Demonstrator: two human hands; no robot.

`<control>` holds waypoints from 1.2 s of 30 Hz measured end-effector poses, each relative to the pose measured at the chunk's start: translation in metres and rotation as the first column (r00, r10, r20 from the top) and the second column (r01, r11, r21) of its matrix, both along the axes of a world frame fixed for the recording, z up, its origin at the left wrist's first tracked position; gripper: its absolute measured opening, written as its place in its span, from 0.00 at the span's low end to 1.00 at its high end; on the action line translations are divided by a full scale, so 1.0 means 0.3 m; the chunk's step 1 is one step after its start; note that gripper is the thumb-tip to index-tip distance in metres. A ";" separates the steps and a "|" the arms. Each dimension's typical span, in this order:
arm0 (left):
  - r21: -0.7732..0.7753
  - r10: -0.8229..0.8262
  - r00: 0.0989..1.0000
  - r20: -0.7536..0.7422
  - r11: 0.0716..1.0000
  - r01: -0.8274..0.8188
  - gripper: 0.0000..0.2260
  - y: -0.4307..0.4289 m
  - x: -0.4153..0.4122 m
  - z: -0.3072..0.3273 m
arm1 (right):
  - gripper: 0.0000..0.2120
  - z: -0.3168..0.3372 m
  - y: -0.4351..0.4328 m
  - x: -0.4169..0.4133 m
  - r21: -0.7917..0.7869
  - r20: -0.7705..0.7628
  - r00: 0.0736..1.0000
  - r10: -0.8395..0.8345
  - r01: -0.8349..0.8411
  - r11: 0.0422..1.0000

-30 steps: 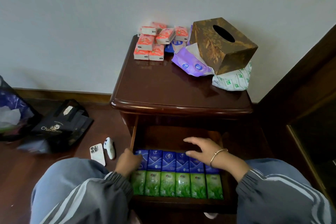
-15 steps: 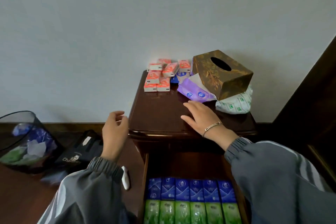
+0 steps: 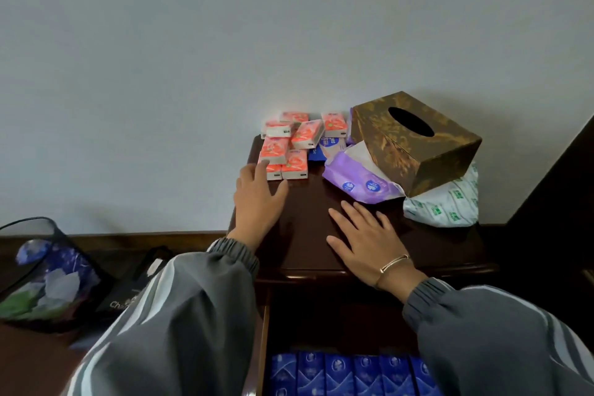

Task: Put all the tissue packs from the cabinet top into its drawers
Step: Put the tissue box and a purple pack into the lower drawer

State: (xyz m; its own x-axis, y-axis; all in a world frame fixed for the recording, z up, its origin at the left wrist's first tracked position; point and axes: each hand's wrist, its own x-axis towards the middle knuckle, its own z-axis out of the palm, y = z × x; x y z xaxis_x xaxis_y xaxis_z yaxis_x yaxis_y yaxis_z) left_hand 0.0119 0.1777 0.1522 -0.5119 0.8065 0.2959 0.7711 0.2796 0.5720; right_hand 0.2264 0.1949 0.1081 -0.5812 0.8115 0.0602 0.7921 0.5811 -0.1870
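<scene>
On the cabinet top [image 3: 308, 215], orange tissue packs [image 3: 286, 151] lie heaped at 12 o'clock from the left hand [image 3: 257, 202], whose straight fingers reach their near edge and grip nothing. The right hand [image 3: 366, 238] lies flat and empty, with a purple pack [image 3: 356, 180] at its 12 o'clock. Blue packs [image 3: 340, 373] line the open drawer [image 3: 264, 350].

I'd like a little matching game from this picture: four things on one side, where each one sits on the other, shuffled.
1 orange packs
2 purple pack
3 blue packs
4 mesh bin

a in the open drawer
b on the floor
c partly under the brown box
d back left of the cabinet top

Pairs: 1-d, 2-c, 3-a, 4-b.
</scene>
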 end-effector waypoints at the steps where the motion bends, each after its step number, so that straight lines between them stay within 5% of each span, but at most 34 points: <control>1: -0.009 -0.017 0.997 -0.073 1.000 0.016 0.25 0.031 0.013 0.000 | 0.27 -0.001 0.001 0.000 0.005 -0.001 1.000 -0.001 0.001 1.000; 6: 0.010 -0.343 0.898 -0.277 0.933 0.360 0.26 0.173 0.098 0.034 | 0.28 -0.006 -0.007 -0.003 0.042 -0.008 1.000 -0.008 0.008 0.999; 10: -0.355 -0.648 0.720 -0.247 0.752 0.555 0.29 0.248 0.149 0.050 | 0.28 0.000 -0.012 -0.004 0.063 -0.022 1.000 -0.006 0.007 0.998; 14: -0.516 -0.716 0.694 -0.081 0.625 0.585 0.26 0.252 0.132 0.039 | 0.29 0.013 -0.023 -0.003 0.089 -0.051 0.999 0.000 0.005 0.996; 24: -0.367 -0.608 0.634 -0.478 0.794 0.485 0.10 0.133 0.159 0.066 | 0.13 0.038 -0.045 0.005 0.097 -0.429 0.903 0.006 0.039 0.994; 30: -0.307 -0.518 0.575 -0.634 0.850 0.427 0.05 -0.008 0.139 0.093 | 0.07 0.188 -0.052 0.047 0.511 -0.590 0.794 0.142 0.232 0.828; 33: -0.267 -0.466 0.633 -0.618 0.882 0.389 0.06 -0.077 0.104 0.099 | 0.14 0.342 0.067 0.101 0.544 -0.506 0.861 -0.046 0.360 0.758; 36: -0.216 -0.430 0.663 -0.613 0.898 0.383 0.06 -0.134 0.087 0.102 | 0.32 0.414 0.200 0.180 0.326 -0.105 0.950 -0.293 0.311 0.893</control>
State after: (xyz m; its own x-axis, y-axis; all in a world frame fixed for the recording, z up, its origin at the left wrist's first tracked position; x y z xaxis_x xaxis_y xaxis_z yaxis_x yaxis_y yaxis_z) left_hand 0.0378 0.1375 0.1829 0.1595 0.9175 0.3643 0.9863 -0.1326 -0.0979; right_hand 0.2804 0.2549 0.2324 -0.2999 0.8741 0.3822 0.9339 0.3507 -0.0694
